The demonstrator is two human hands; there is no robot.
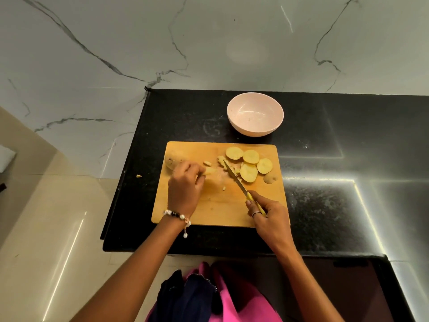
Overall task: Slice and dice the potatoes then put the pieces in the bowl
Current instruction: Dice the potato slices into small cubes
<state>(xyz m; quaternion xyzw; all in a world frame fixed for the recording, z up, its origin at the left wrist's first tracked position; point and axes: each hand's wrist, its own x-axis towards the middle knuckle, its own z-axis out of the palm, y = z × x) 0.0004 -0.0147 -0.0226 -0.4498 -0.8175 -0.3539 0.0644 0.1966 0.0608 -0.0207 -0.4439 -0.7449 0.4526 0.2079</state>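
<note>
A wooden cutting board [216,212] lies on the black counter. Several round potato slices [249,163] sit at its far right, with an end piece [270,177] beside them. Small diced bits [228,165] lie near the knife tip. My right hand [264,212] grips the yellow handle of a knife [234,177], whose blade points up-left across the board. My left hand [185,184] has curled fingers around potato pieces [210,171] at the board's left. An uncut potato [170,160] lies just beyond that hand. The pink bowl [255,98] stands behind the board with nothing in it.
One small potato bit [138,175] lies on the counter left of the board. The counter's left edge [120,182] drops to a tiled floor. A marble wall rises behind the bowl. Bright light strips reflect on the counter at the right.
</note>
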